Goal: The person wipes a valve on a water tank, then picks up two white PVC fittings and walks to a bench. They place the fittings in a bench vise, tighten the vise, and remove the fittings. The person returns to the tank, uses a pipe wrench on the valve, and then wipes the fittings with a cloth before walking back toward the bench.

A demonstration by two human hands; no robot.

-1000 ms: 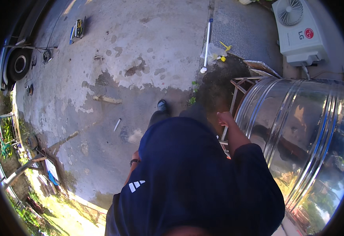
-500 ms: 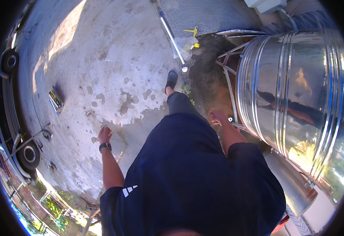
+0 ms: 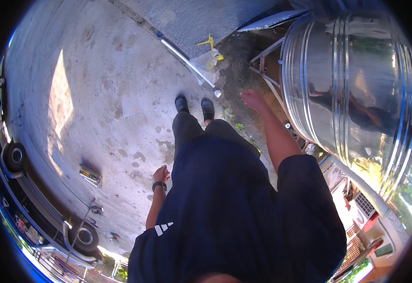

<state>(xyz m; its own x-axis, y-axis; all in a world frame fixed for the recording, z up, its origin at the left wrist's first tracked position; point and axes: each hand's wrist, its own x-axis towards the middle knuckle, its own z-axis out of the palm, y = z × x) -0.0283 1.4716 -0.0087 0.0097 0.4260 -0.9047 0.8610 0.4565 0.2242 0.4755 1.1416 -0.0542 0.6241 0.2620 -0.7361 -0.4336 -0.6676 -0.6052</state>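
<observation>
Standing | left hand, right hand — fingers of both loosely curled, released | 2 shoes | 1 steel tank

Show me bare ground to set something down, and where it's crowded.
Bare concrete stretches between the sunlit patch and the left shoe. Crowded: ahead and right of that shoe, white pipe, clear plastic and a yellow item; right of the right hand, a metal frame and shiny tank.

Head-worn fisheye, downward over both hands
</observation>
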